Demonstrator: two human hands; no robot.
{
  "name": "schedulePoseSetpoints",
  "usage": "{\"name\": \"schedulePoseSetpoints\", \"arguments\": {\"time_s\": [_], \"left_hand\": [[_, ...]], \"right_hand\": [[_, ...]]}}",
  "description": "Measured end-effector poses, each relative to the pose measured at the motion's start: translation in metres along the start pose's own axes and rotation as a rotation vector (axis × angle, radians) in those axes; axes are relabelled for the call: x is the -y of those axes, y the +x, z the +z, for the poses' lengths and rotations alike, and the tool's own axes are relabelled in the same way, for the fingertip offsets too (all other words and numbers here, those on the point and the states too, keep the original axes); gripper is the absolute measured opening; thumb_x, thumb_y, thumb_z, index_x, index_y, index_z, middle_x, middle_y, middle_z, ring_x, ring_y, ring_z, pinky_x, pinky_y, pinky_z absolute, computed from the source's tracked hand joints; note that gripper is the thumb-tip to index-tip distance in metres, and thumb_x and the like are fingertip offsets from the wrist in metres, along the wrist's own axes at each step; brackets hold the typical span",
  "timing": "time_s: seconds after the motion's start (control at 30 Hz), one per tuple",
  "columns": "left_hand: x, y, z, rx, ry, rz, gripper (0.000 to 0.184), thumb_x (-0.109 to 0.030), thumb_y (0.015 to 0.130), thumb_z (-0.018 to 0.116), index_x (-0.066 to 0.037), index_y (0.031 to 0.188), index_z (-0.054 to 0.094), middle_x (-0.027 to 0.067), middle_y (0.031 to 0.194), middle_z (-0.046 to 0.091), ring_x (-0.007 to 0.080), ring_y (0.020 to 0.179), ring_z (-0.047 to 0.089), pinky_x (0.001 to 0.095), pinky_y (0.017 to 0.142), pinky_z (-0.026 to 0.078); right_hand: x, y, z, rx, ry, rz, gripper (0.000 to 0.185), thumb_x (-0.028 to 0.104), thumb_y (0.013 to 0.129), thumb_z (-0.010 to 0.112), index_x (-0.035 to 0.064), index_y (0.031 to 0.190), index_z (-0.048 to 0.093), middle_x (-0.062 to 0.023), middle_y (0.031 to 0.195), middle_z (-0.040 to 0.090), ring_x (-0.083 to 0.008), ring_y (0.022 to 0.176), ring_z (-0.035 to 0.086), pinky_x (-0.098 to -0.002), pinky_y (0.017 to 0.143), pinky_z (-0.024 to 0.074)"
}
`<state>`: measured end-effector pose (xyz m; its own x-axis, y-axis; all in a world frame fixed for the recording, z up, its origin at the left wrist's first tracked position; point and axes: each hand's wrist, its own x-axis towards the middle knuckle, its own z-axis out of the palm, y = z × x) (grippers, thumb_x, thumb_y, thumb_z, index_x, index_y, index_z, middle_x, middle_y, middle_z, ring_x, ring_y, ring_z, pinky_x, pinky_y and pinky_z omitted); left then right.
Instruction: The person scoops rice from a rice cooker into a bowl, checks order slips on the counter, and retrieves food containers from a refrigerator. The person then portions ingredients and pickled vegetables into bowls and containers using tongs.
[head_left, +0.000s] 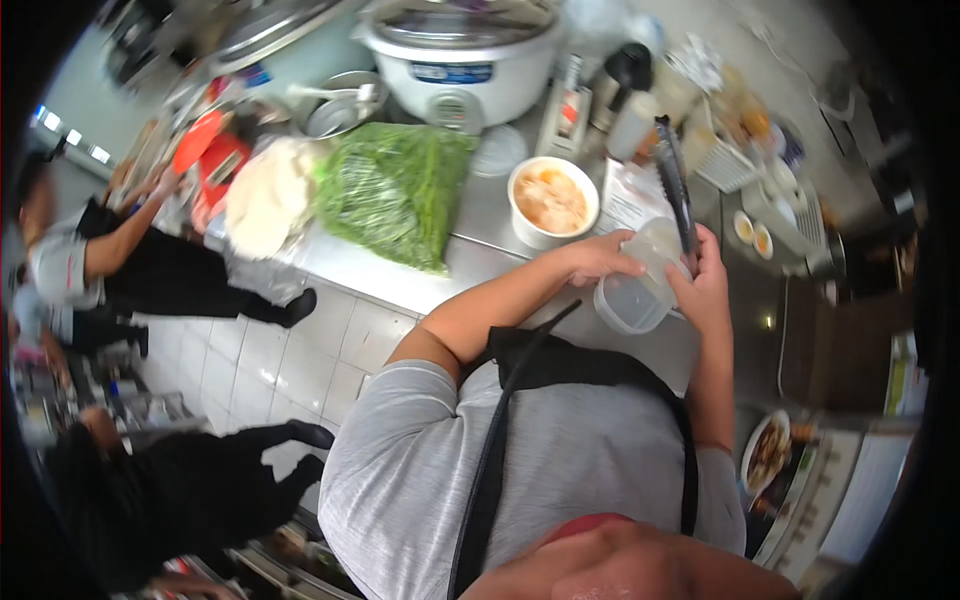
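A clear round plastic tub [632,300] is held between my two hands, tilted above the steel counter. My left hand [606,257] grips its rim from the left, thumb and fingers closed on it. On the other side, my right hand [703,280] has its thumb against the clear plastic. Black-tipped tongs [676,185] stick up beside my right fingers and seem to be in that hand too. Just beyond my left hand stands a white tub of orange-and-white food [552,203]. Whether a separate lid overlaps the clear tub cannot be made out.
A bag of green leafy vegetables [395,190] lies on the counter [340,255] beside a pale white bag [268,200]. Behind is a large rice cooker [460,75]. Halved eggs [752,233] lie far right. Co-workers [130,250] stand at the left.
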<state>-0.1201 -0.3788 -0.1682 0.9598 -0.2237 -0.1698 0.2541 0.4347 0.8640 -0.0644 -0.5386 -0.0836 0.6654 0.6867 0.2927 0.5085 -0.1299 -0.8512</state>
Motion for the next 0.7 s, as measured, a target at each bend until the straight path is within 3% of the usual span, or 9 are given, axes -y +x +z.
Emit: {"name": "schedulePoseSetpoints", "arguments": {"time_s": [0.1, 0.2, 0.23, 0.33, 0.43, 0.53, 0.57, 0.6, 0.7], "left_hand": [[-0.014, -0.025, -0.013, -0.096, -0.064, 0.048, 0.079, -0.041, 0.068, 0.066, -0.012, 0.125, 0.02, 0.0032, 0.102, 0.046, 0.0139, 0.079, 0.049, 0.0254, 0.059, 0.044], [-0.013, -0.051, -0.027, -0.267, -0.08, 0.202, 0.082, -0.048, 0.067, 0.063, -0.013, 0.126, 0.019, 0.0044, 0.107, 0.044, 0.015, 0.08, 0.049, 0.0277, 0.06, 0.045], [-0.013, -0.061, -0.031, -0.325, -0.108, 0.245, 0.077, -0.045, 0.071, 0.062, -0.015, 0.126, 0.017, 0.0051, 0.108, 0.043, 0.0163, 0.08, 0.05, 0.0299, 0.06, 0.045], [-0.026, -0.096, -0.04, -0.634, -0.069, 0.345, 0.073, -0.04, 0.074, 0.059, -0.015, 0.126, 0.014, 0.006, 0.108, 0.043, 0.0166, 0.08, 0.05, 0.0304, 0.059, 0.045], [-0.026, -0.122, -0.07, -0.931, -0.003, 0.445, 0.065, -0.033, 0.077, 0.057, -0.015, 0.124, 0.015, 0.0076, 0.102, 0.047, 0.0173, 0.077, 0.051, 0.0335, 0.059, 0.046], [-0.039, -0.148, -0.072, -1.246, -0.001, 0.511, 0.072, -0.031, 0.077, 0.057, -0.009, 0.124, 0.007, 0.009, 0.098, 0.047, 0.018, 0.076, 0.05, 0.0341, 0.058, 0.045], [-0.033, -0.15, -0.086, -1.307, -0.023, 0.537, 0.074, -0.031, 0.077, 0.057, -0.009, 0.125, 0.005, 0.0111, 0.099, 0.046, 0.0192, 0.078, 0.049, 0.0351, 0.06, 0.045], [-0.035, -0.156, -0.087, -1.352, -0.032, 0.54, 0.075, -0.032, 0.077, 0.058, -0.01, 0.125, 0.005, 0.0131, 0.102, 0.044, 0.0198, 0.081, 0.048, 0.0346, 0.06, 0.045], [-0.027, -0.16, -0.099, -1.373, -0.108, 0.602, 0.082, -0.034, 0.073, 0.062, -0.01, 0.126, 0.005, 0.0133, 0.102, 0.043, 0.0182, 0.079, 0.045, 0.0316, 0.058, 0.042]], "right_hand": [[0.012, 0.032, 0.015, 0.154, -0.063, -0.067, 0.057, 0.001, 0.065, 0.059, 0.0019, 0.116, 0.033, -0.0095, 0.097, 0.049, -0.016, 0.086, 0.051, -0.0277, 0.077, 0.0406], [0.036, 0.05, 0.042, 0.186, 0.094, -0.205, 0.06, 0.002, 0.065, 0.059, 0.0026, 0.118, 0.031, -0.0092, 0.1, 0.047, -0.0167, 0.09, 0.049, -0.028, 0.08, 0.0389], [0.029, 0.057, 0.046, 0.211, 0.231, -0.217, 0.063, 0.005, 0.067, 0.059, 0.003, 0.121, 0.027, -0.0084, 0.102, 0.046, -0.0162, 0.093, 0.047, -0.0281, 0.082, 0.0369], [0.02, 0.076, 0.044, 0.088, 0.248, -0.301, 0.054, 0.01, 0.079, 0.049, 0.0027, 0.125, 0.024, -0.007, 0.107, 0.046, -0.0158, 0.093, 0.047, -0.0276, 0.08, 0.0383], [0.015, 0.086, 0.03, 0.225, 0.162, -0.135, 0.045, 0.011, 0.081, 0.045, 0.0008, 0.123, 0.031, -0.0089, 0.105, 0.049, -0.0153, 0.091, 0.049, -0.0267, 0.077, 0.0392], [0.014, 0.084, 0.023, 0.32, -0.291, -0.059, 0.042, 0.017, 0.081, 0.046, 0.0022, 0.119, 0.039, -0.014, 0.101, 0.054, -0.0197, 0.09, 0.053, -0.0301, 0.076, 0.0407], [0.009, 0.083, 0.022, 0.347, -0.482, -0.122, 0.042, 0.02, 0.08, 0.046, 0.0038, 0.119, 0.04, -0.0162, 0.102, 0.054, -0.0239, 0.09, 0.054, -0.0332, 0.076, 0.0409], [0.005, 0.082, 0.024, 0.381, -0.668, -0.184, 0.043, 0.024, 0.079, 0.046, 0.0054, 0.118, 0.041, -0.0184, 0.102, 0.054, -0.0282, 0.091, 0.054, -0.0362, 0.075, 0.0411], [0.009, 0.077, 0.035, 0.504, -0.914, -0.04, 0.041, 0.028, 0.078, 0.046, 0.0075, 0.113, 0.045, -0.0162, 0.097, 0.056, -0.0312, 0.09, 0.053, -0.0403, 0.073, 0.0416]]}}
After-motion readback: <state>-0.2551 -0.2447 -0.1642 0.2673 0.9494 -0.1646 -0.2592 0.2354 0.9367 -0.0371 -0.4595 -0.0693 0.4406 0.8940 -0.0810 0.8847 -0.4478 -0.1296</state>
